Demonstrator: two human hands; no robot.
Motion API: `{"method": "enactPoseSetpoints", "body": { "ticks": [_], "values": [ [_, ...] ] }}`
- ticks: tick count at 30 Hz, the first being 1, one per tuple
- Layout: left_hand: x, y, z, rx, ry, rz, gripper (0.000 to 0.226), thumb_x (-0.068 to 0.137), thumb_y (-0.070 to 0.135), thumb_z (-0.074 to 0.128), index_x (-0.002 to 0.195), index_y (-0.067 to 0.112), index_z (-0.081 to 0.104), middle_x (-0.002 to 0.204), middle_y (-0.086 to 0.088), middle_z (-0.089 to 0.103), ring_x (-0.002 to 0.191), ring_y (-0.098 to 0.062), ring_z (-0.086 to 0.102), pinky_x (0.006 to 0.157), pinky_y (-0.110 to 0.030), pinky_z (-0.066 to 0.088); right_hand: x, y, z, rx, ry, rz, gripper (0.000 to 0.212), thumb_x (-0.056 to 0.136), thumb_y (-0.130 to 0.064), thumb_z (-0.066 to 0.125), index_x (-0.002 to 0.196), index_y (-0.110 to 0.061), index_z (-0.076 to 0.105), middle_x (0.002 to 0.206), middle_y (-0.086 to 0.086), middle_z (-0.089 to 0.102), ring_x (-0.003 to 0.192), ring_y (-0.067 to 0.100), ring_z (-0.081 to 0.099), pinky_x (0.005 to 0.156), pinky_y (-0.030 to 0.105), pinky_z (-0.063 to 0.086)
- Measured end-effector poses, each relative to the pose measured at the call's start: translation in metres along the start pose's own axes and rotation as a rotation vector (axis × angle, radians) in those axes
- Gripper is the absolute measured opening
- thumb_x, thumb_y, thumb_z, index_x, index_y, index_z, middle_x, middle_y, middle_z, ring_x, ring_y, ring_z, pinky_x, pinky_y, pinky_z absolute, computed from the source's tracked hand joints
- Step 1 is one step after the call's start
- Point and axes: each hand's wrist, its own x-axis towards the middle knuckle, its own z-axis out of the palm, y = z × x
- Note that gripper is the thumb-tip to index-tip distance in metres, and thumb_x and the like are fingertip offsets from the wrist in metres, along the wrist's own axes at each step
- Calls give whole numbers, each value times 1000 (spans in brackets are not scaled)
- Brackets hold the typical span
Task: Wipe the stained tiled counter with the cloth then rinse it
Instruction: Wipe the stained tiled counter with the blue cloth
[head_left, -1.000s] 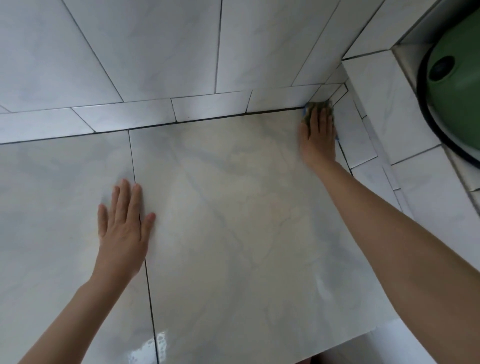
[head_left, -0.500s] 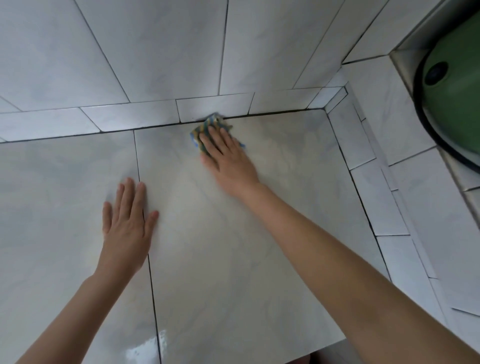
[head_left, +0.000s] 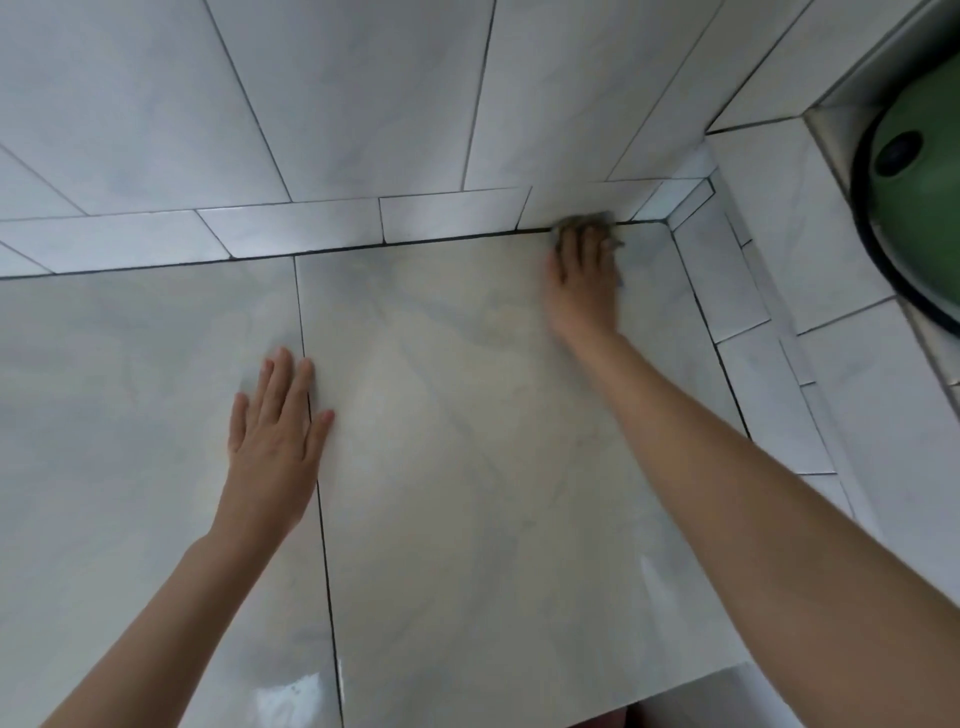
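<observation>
The tiled counter (head_left: 467, 467) is pale marbled tile with dark grout lines. My right hand (head_left: 582, 280) lies flat on a small greenish cloth (head_left: 582, 221) at the counter's back edge, close to the right corner. Only the cloth's blurred far edge shows past the fingertips. The fingers are straight and press the cloth down. My left hand (head_left: 275, 431) rests flat on the counter, fingers straight, across a grout line at the left of centre.
A tiled wall (head_left: 363, 104) rises behind the counter. A raised tiled ledge (head_left: 769, 291) borders the right side. Beyond it sits a green round vessel with a black rim (head_left: 924, 171). The counter's front edge (head_left: 675, 686) is near the bottom.
My right hand slid the cloth left along the back edge from the right corner, then back right toward that corner. My left hand stayed in place.
</observation>
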Motion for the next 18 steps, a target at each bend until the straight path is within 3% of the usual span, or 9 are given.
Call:
{"method": "enactPoseSetpoints", "body": {
  "ticks": [2, 5, 11, 13, 16, 18],
  "values": [
    [-1, -3, -4, -14, 16, 5, 57, 97, 31, 35, 148, 18, 12, 154, 9, -1, 139, 0, -10, 113, -24, -8, 1, -43, 16, -40, -23, -120, 72, 84, -23, -6, 141, 5, 28, 150, 29, 19, 139, 49, 11, 114, 56, 2],
    [-6, -9, -10, -19, 36, -2, 58, 97, 29, 36, 148, 17, 12, 152, 10, -4, 141, -4, -10, 111, -20, -11, -3, -116, 33, 28, -127, -118, 80, 82, -38, -18, 150, -9, 10, 157, 17, 6, 144, 37, -3, 115, 48, -2],
    [-27, -24, -15, -20, 29, -32, 60, 97, 27, 37, 148, 14, 9, 152, 8, -4, 141, -4, -9, 114, -27, -6, -43, -229, 31, 84, -141, -381, 55, 101, -43, 21, 151, -24, 8, 159, 1, -1, 146, 24, -5, 118, 37, -5],
    [-36, -28, -14, -17, 17, -37, 61, 96, 28, 37, 148, 15, 7, 153, 8, -4, 141, -4, -9, 115, -28, -5, -61, -240, 39, 47, -144, -482, 54, 101, -44, 22, 150, -26, 8, 159, 0, 0, 146, 22, -4, 118, 36, -4],
    [-45, -33, -9, -15, 16, -49, 61, 95, 25, 41, 147, 12, 13, 153, 6, 0, 140, -4, -6, 114, -29, -4, -86, -218, 44, 69, -102, -526, 53, 96, -45, 22, 144, -26, 35, 153, 1, 30, 142, 23, 24, 116, 37, 20],
    [-50, -36, -6, -14, 20, -52, 60, 94, 23, 46, 146, 10, 19, 153, 2, 4, 140, -6, -3, 114, -30, -3, -94, -181, 39, 53, -124, -518, 55, 95, -42, 18, 142, -22, 39, 150, 3, 35, 140, 26, 29, 115, 37, 23]
  ]
}}
